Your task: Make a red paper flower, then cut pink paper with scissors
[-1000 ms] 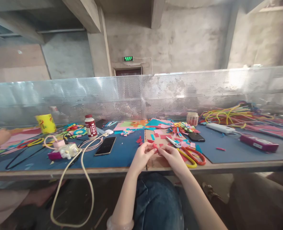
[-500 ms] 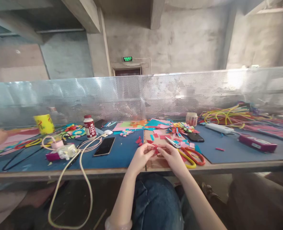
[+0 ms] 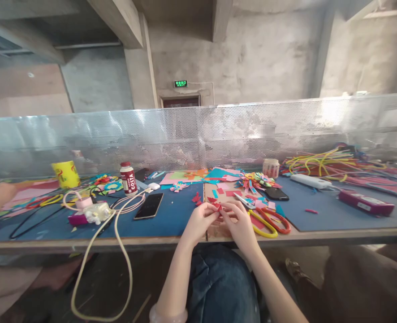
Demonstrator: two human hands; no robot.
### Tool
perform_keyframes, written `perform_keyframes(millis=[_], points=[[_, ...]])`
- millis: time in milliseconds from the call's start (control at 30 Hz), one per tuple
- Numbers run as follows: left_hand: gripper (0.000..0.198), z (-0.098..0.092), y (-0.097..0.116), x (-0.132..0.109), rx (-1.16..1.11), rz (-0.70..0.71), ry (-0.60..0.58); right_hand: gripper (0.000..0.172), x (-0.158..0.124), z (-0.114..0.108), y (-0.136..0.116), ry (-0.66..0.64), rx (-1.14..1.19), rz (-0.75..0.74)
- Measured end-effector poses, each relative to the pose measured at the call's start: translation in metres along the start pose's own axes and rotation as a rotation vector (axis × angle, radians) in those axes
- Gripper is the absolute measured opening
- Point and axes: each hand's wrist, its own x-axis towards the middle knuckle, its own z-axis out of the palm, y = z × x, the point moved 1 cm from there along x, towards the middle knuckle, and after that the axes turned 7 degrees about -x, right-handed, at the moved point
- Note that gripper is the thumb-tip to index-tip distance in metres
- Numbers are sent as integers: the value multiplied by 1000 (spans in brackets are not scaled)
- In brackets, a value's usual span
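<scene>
Both of my hands meet over the table's front edge around a small folded piece of red paper (image 3: 218, 207). My left hand (image 3: 200, 220) pinches it from the left; my right hand (image 3: 239, 223) grips it from the right with closed fingertips. Fingers hide much of the paper. Just beyond the left fingers lie folded red paper pieces (image 3: 196, 198). To the right of my right hand rest scissors with red and yellow handles (image 3: 275, 220), blades partly among paper scraps (image 3: 231, 193).
Coloured sheets (image 3: 181, 177) and paper flowers (image 3: 257, 180) lie behind my hands. A phone (image 3: 148, 206), a bottle (image 3: 127, 179) and a looping cable (image 3: 119, 242) are left; a black phone (image 3: 276, 193) and purple power strip (image 3: 365, 202) right. Another person's hand (image 3: 0, 197) shows far left.
The view has shifted slightly, moving the scene a little to the right. My fingers have changed position slightly around the red paper. At far left, the other person's hand shows further into view.
</scene>
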Motion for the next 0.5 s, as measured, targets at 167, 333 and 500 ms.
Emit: perform_keyframes(millis=[167,333,500], points=[[15,0,-1,0,-15,-7,-2,23,-3,2,1,37,-96,-61],[16,-1,-1,0,-17,-9,10,25,-5,3,0,47,-183,-119],[14,0,0,-1,-8,-8,28,26,-8,3,-1,72,-267,-197]])
